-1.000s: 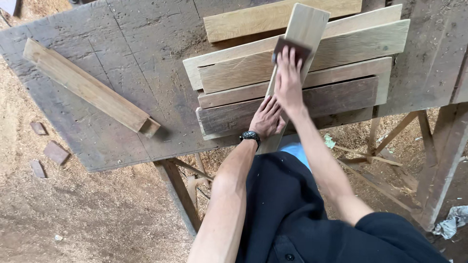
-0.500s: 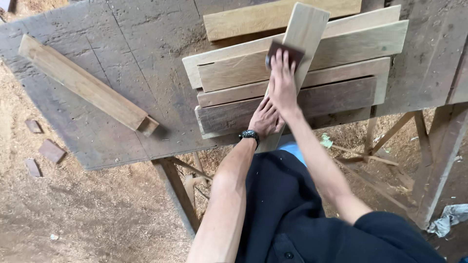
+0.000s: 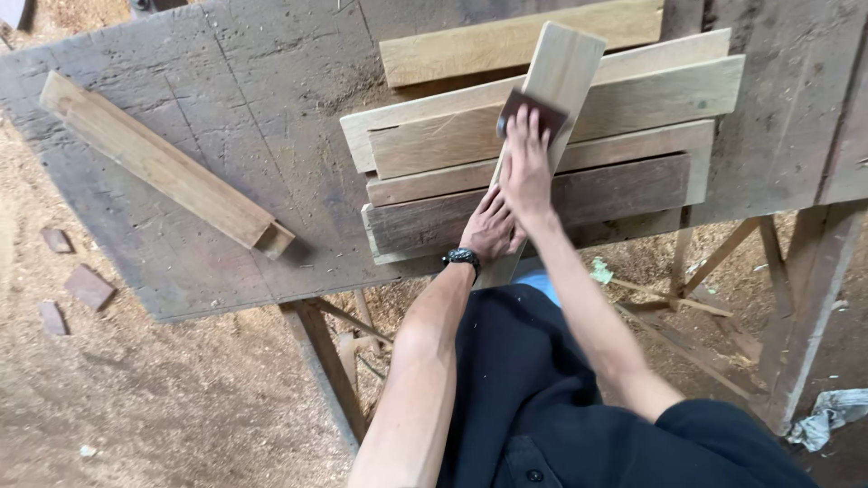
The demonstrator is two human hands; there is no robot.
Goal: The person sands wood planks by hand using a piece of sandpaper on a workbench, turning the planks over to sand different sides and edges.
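Compared with a second before, the right hand (image 3: 526, 167) had slid a little nearer along the narrow board (image 3: 551, 99), carrying the dark sanding pad (image 3: 533, 113) with it; the left hand (image 3: 490, 226) had stayed put.

At far left, small wood offcuts (image 3: 88, 286) lay on the sawdust-covered ground. On the dark, worn workbench (image 3: 271, 108) a long pale wooden strip (image 3: 158, 163) lay diagonally, well apart from the hands. Toward the middle sat a stack of planks (image 3: 633, 126), laid crosswise in overlapping layers. The narrow board rested slanted across the top of that stack, its near end reaching past the bench edge toward the person.

The left hand, with a black wristwatch (image 3: 461, 258) on its wrist, pressed flat on the near part of the narrow board, fingers spread and not clenched. Just beyond it, the right hand lay with fingers extended, pressing the sanding pad down on the board's upper face rather than gripping round it.

At far right, bench legs and braces (image 3: 805, 307) showed, with a crumpled rag (image 3: 832, 411) on the ground beside them.
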